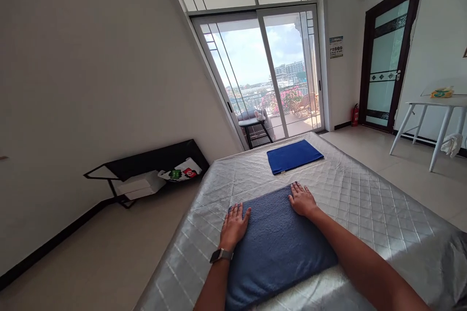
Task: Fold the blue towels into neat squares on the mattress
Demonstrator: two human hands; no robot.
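Two bare hands are being laid on a grey-blue towel [279, 238] at the lower centre of the frame, which is being supported by a silver quilted mattress [365, 199]. The towel's far left corner is being covered by the left hand [234, 227], and its far right corner is being touched by the right hand [302, 200]. The fingers of both hands are being held extended and slightly spread, palms down; nothing is being grasped or clenched. A dark watch [221, 255] is being worn on the left wrist.

Beyond the towel, near the centre right, a bright blue cloth [295, 156] is being borne flat by the same mattress, apart from both hands. At the lower left, a white box [140, 185] and a printed bag [182, 171] are being held by a black frame [153, 158] beside the wall. Daylight is being let in through a sliding glass door [242, 65] at the upper centre. At the right edge, a yellow packet [442, 93] is being carried by a white tabletop [434, 101].
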